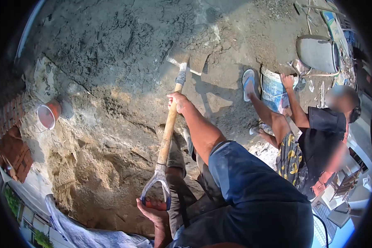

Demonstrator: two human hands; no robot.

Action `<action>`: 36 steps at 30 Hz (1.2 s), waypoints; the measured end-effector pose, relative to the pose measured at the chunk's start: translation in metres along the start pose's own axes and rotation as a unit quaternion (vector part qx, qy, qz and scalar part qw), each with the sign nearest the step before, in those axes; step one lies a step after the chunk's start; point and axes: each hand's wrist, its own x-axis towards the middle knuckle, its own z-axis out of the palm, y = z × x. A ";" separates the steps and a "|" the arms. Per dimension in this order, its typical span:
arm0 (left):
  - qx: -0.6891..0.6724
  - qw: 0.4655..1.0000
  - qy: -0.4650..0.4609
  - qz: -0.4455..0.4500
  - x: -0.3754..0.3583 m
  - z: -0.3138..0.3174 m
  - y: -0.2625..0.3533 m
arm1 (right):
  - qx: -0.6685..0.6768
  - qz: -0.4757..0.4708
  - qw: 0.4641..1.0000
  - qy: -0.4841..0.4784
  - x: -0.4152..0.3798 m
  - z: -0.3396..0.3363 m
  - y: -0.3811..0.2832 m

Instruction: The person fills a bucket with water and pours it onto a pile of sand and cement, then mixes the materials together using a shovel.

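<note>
A shovel with a wooden shaft (168, 136) reaches forward from my body. My left hand (155, 213) is closed round its D-shaped grip, palm upward, near the bottom of the view. Farther up, my right hand (177, 102) wraps the shaft just below the metal socket. The flat blade (190, 60) rests against wet grey mortar (132, 49), with little heaped on it. Beneath the shaft lies a mound of brown sand (99, 169), beside my legs.
Another person (322, 132) crouches at right, one hand on the rim of a white-blue bucket (272, 91). A grey tub (316, 53) lies behind it. At left are an orange bucket (49, 115) and stacked bricks (14, 155). A crumpled sheet (91, 235) edges the sand.
</note>
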 end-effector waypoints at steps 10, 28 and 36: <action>-0.034 0.987 0.154 -0.033 -0.046 0.024 0.018 | 0.132 0.032 0.989 -0.057 0.000 -0.003 -0.068; 0.123 0.960 0.248 0.039 0.011 0.129 -0.042 | 0.065 -0.068 0.993 0.075 -0.003 -0.032 -0.213; -0.146 0.910 -0.146 -0.359 0.000 0.396 -0.024 | -0.372 -0.369 0.771 0.361 -0.028 -0.042 -0.529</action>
